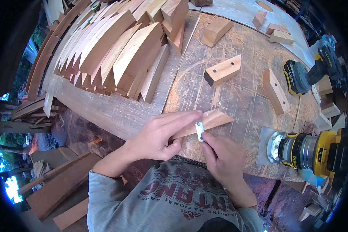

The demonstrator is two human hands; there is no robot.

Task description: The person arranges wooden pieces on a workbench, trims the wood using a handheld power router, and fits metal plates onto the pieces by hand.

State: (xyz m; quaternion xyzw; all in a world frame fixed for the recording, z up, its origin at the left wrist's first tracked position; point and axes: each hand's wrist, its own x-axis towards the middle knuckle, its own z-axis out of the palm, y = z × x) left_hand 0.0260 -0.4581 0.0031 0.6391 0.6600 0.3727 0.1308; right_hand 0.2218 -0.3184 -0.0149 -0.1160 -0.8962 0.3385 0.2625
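Observation:
My left hand [160, 133] lies along a slant-cut wooden block [216, 119], its thumb and fingers closed round the near end. Between thumb and fingertips, my right hand [225, 154] pinches a small pale oblong plate [200, 130] with a dark round hole near its upper end. The plate is up against the block's near side, beside my left fingertips; whether it touches the wood I cannot tell. Beyond my hands sits another block [223, 70] with two dark holes, and a similar one [275, 91] stands to the right.
Stacked curved wooden pieces [123, 50] cover the workbench's left side. A yellow-and-black router [303, 150] lies at right, with a cordless drill [317, 65] behind it. Sawdust and several offcuts, including a block [216, 31], are on the scratched bench top [189, 91].

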